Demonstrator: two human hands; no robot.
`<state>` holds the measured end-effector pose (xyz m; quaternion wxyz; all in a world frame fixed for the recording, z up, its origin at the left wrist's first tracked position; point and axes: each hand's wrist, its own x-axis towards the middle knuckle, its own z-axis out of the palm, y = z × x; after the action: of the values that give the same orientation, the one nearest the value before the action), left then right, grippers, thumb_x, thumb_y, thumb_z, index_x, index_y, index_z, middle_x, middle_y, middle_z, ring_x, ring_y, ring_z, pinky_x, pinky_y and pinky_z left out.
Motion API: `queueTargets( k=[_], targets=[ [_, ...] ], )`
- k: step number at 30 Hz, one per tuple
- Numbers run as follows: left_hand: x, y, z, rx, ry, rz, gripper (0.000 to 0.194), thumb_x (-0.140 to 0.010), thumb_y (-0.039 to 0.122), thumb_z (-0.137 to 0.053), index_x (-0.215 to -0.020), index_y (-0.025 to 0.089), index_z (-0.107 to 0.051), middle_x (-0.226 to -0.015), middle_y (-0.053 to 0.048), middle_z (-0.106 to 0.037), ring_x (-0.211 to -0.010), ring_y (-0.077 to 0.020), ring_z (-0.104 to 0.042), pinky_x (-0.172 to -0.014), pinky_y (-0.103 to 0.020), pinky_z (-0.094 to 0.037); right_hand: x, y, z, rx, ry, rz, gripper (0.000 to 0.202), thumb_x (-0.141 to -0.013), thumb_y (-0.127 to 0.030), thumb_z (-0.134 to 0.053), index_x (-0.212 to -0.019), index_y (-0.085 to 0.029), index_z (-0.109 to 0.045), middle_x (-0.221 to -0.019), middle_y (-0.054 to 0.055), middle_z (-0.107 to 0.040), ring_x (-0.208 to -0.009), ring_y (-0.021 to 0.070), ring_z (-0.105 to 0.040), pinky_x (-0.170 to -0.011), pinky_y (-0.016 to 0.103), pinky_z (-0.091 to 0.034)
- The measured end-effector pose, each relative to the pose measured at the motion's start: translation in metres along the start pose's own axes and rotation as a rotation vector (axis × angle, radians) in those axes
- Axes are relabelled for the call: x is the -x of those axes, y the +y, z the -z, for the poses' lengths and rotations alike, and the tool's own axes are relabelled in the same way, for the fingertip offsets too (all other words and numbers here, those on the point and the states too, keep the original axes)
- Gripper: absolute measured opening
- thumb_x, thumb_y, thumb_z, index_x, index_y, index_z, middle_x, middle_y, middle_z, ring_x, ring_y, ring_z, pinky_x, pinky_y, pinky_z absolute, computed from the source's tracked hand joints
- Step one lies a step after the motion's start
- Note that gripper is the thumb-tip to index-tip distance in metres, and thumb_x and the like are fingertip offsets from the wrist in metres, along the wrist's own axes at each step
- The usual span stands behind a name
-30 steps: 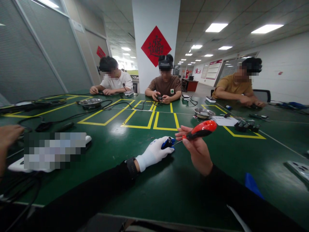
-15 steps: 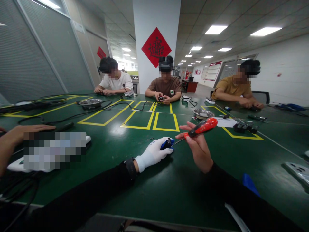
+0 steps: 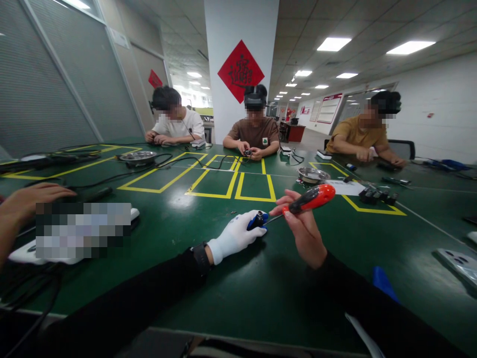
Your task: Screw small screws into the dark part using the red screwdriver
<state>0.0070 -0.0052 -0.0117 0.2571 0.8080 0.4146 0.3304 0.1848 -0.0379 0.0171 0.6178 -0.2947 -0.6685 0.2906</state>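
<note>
gloved left hand [image 3: 236,232] curled around black part [image 3: 257,221]; right hand [image 3: 308,238] pinching screwdriver [image 3: 313,199] — pose barely changed, apparently same step.

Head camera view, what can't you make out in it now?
All in the head view:
The screwdriver: its tip, lost at the black part and the gloved left grip.
The black part: much of it, covered by the left grip.
The blue thing: its lower part, hidden by the right sleeve.
The pale slab: its right end, cut off by the right edge.
The right-hand metal bowl: contents, too small to tell.
</note>
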Motion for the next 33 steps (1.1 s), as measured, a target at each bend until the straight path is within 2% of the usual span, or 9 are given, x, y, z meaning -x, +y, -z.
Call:
queueTargets(
  k=[3, 9, 14, 17, 20, 24, 26, 29, 33],
  targets=[
    [0.000, -0.001, -0.001, 0.020, -0.024, 0.012, 0.037, -0.080, 0.037, -0.055, -0.114, 0.023, -0.057, -0.097, -0.003, -0.065, -0.079, -0.0189, -0.060, -0.073, -0.030, -0.047, 0.000, -0.003, 0.003, 0.285, -0.013, 0.110, 0.015, -0.083, -0.026, -0.056, -0.097, -0.023, -0.060, -0.110, 0.007, -0.059, -0.111, 0.0246, -0.052, -0.097, 0.044, -0.038],
    [-0.001, -0.004, -0.003, 0.074, -0.036, 0.003, 0.041, -0.081, 0.035, -0.054, -0.120, 0.023, -0.053, -0.103, -0.003, -0.065, -0.089, -0.0206, -0.062, -0.083, -0.032, -0.048, 0.008, 0.009, 0.001, 0.291, -0.043, 0.028, 0.014, -0.088, -0.029, -0.049, -0.088, -0.019, -0.059, -0.082, 0.004, -0.061, -0.074, 0.0173, -0.059, -0.072, 0.035, -0.047],
    [0.000, -0.004, -0.002, 0.000, -0.017, -0.039, 0.045, -0.083, 0.039, -0.051, -0.126, 0.025, -0.049, -0.114, -0.005, -0.061, -0.103, -0.0228, -0.058, -0.093, -0.036, -0.044, 0.007, 0.009, -0.002, 0.040, 0.171, 0.032, 0.019, -0.091, -0.033, -0.044, -0.087, -0.019, -0.056, -0.077, 0.002, -0.062, -0.060, 0.0134, -0.058, -0.060, 0.030, -0.046],
    [0.001, -0.007, -0.001, -0.143, 0.065, -0.087, 0.072, -0.073, 0.050, -0.061, -0.136, 0.023, -0.039, -0.130, -0.010, -0.050, -0.119, -0.0292, -0.046, -0.102, -0.042, -0.036, 0.002, 0.010, 0.000, -0.089, 0.337, 0.030, 0.020, -0.092, -0.034, -0.042, -0.086, -0.019, -0.054, -0.074, 0.001, -0.062, -0.056, 0.0125, -0.057, -0.057, 0.029, -0.045],
    [0.000, -0.014, -0.003, -0.273, 0.105, -0.025, 0.098, -0.061, 0.058, -0.069, -0.143, 0.024, -0.027, -0.136, -0.013, -0.043, -0.129, -0.0390, -0.033, -0.105, -0.052, -0.028, -0.004, 0.018, 0.003, -0.178, 0.447, -0.008, 0.019, -0.090, -0.036, -0.044, -0.087, -0.019, -0.052, -0.071, -0.001, -0.062, -0.051, 0.0113, -0.055, -0.053, 0.027, -0.044],
    [-0.002, -0.022, -0.007, -0.281, 0.039, 0.063, 0.077, -0.072, 0.047, -0.061, -0.141, 0.029, -0.032, -0.141, -0.007, -0.042, -0.135, -0.0397, -0.021, -0.107, -0.053, -0.025, -0.007, 0.030, 0.007, -0.229, 0.487, -0.086, 0.021, -0.088, -0.040, -0.048, -0.085, -0.019, -0.051, -0.067, -0.002, -0.062, -0.049, 0.0106, -0.054, -0.053, 0.026, -0.044],
    [-0.002, -0.022, -0.007, -0.295, 0.035, 0.026, 0.078, -0.072, 0.044, -0.061, -0.141, 0.027, -0.031, -0.141, -0.007, -0.041, -0.136, -0.0367, -0.022, -0.109, -0.051, -0.023, -0.008, 0.034, 0.009, -0.242, 0.487, -0.120, 0.022, -0.087, -0.041, -0.049, -0.084, -0.019, -0.051, -0.066, -0.002, -0.062, -0.049, 0.0106, -0.055, -0.052, 0.026, -0.043],
    [-0.001, -0.018, -0.003, -0.338, 0.088, -0.033, 0.079, -0.069, 0.054, -0.062, -0.138, 0.022, -0.038, -0.136, -0.010, -0.047, -0.132, -0.0331, -0.030, -0.112, -0.050, -0.016, -0.009, 0.037, 0.011, -0.245, 0.486, -0.147, 0.023, -0.086, -0.042, -0.050, -0.084, -0.019, -0.051, -0.065, -0.001, -0.063, -0.049, 0.0107, -0.055, -0.052, 0.026, -0.043],
    [-0.001, -0.014, 0.002, -0.374, 0.142, -0.056, 0.046, -0.067, 0.060, -0.062, -0.100, 0.027, -0.068, -0.116, -0.004, -0.060, -0.120, -0.0294, -0.044, -0.113, -0.049, -0.008, -0.009, 0.037, 0.011, -0.233, 0.463, -0.153, 0.025, -0.085, -0.044, -0.050, -0.084, -0.019, -0.051, -0.066, -0.001, -0.063, -0.049, 0.0106, -0.054, -0.051, 0.025, -0.043]
  ],
)
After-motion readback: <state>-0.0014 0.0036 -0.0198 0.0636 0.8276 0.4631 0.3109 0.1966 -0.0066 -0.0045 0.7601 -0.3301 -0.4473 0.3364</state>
